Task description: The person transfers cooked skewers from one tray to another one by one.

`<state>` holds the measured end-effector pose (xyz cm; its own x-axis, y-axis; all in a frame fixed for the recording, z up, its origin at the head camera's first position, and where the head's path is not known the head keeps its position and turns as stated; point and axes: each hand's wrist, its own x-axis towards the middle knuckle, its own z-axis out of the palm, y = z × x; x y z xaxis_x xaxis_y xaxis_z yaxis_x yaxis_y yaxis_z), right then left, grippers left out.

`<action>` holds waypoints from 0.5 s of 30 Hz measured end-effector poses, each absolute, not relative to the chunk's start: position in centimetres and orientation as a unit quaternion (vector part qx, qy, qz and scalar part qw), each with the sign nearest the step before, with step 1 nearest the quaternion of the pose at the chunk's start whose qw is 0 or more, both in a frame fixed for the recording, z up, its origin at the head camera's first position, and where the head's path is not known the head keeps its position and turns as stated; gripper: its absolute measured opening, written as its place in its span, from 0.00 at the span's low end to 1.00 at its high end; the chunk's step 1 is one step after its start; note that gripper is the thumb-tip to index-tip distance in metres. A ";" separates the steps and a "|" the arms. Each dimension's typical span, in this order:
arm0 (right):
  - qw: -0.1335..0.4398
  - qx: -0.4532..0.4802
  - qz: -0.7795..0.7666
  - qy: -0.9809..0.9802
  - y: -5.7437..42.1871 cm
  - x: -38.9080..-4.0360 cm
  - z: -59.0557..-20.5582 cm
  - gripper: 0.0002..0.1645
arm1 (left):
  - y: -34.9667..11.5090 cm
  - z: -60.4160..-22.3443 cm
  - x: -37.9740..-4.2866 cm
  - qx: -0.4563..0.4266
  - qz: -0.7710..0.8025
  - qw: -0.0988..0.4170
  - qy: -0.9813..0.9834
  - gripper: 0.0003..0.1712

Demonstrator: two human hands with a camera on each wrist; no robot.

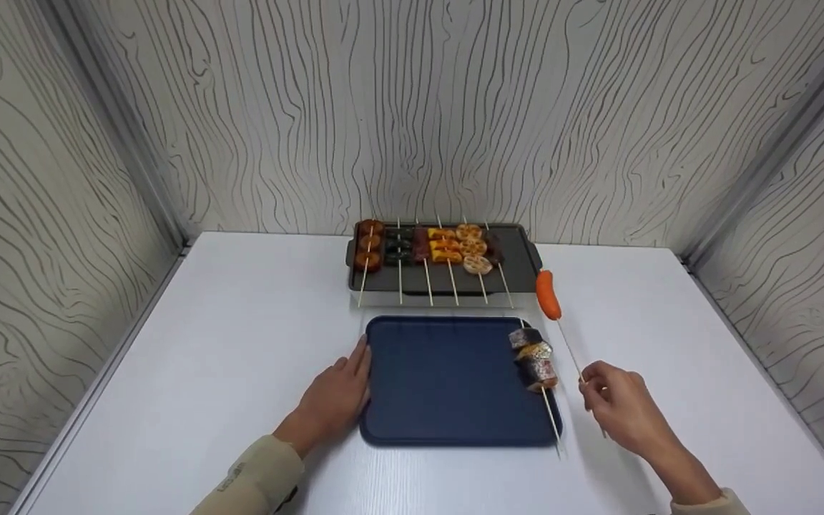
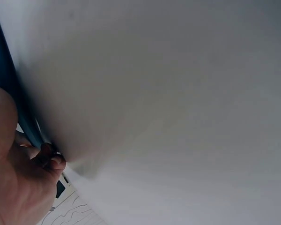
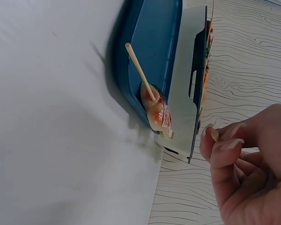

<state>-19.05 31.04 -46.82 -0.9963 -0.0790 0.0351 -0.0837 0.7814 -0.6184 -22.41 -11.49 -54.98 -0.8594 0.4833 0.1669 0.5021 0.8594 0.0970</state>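
My right hand (image 1: pixel 619 408) pinches the thin stick of a sausage skewer (image 1: pixel 548 295), raised at the right with its orange-red sausage pointing away. In the right wrist view, the stick's end shows between thumb and fingertips. My left hand (image 1: pixel 337 393) touches the left edge of a dark blue tray (image 1: pixel 448 386), its fingers extended along the rim; the left wrist view partly hides the fingertips. A fish skewer (image 1: pixel 537 361) lies along the tray's right side, its stick reaching past the near edge.
Behind the tray stands a dark grill plate (image 1: pixel 516 275) bearing several skewers side by side, including yellow pieces (image 1: pixel 444 245) and lotus root slices (image 1: pixel 473 247). Their sticks overhang its front edge. Patterned panels (image 1: pixel 412 107) enclose the white table (image 1: pixel 254 322) at the back and sides.
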 end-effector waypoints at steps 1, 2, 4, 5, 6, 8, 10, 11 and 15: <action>0.001 0.041 0.328 -0.944 31.0 -18.8 -46.9 0.07 | -11.5 -55.0 -22.4 -0.257 -0.067 0.069 -0.962 0.32; -0.002 0.038 0.328 -0.944 31.0 -18.6 -47.0 0.07 | -11.5 -55.0 -22.3 -0.256 -0.066 0.068 -0.962 0.32; -0.007 0.034 0.327 -0.945 30.9 -18.3 -47.2 0.06 | -11.5 -54.9 -22.3 -0.255 -0.068 0.065 -0.962 0.32; -0.009 0.033 0.326 -0.945 30.9 -18.2 -47.3 0.06 | -11.5 -54.9 -22.3 -0.254 -0.068 0.066 -0.962 0.32; -0.009 0.032 0.326 -0.945 30.8 -18.0 -47.5 0.06 | -11.6 -54.9 -22.2 -0.254 -0.067 0.067 -0.962 0.31; -0.011 0.030 0.325 -0.945 30.8 -17.8 -47.7 0.06 | -11.6 -55.0 -22.2 -0.255 -0.065 0.072 -0.962 0.31; -0.014 0.027 0.325 -0.945 30.8 -17.6 -47.9 0.06 | -11.6 -55.0 -22.3 -0.256 -0.065 0.076 -0.961 0.31; -0.015 0.026 0.325 -0.945 30.7 -17.6 -48.0 0.06 | -11.6 -55.0 -22.3 -0.257 -0.066 0.079 -0.961 0.31; -0.028 0.019 0.328 -0.944 30.5 -17.3 -48.4 0.07 | -11.5 -54.8 -22.2 -0.254 -0.073 0.077 -0.961 0.31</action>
<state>-17.29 30.47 -48.37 -0.9976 -0.0553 -0.0411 -0.0179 0.7835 -0.6211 -22.24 -11.55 -54.80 -0.8589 0.4777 0.1844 0.5001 0.8599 0.1020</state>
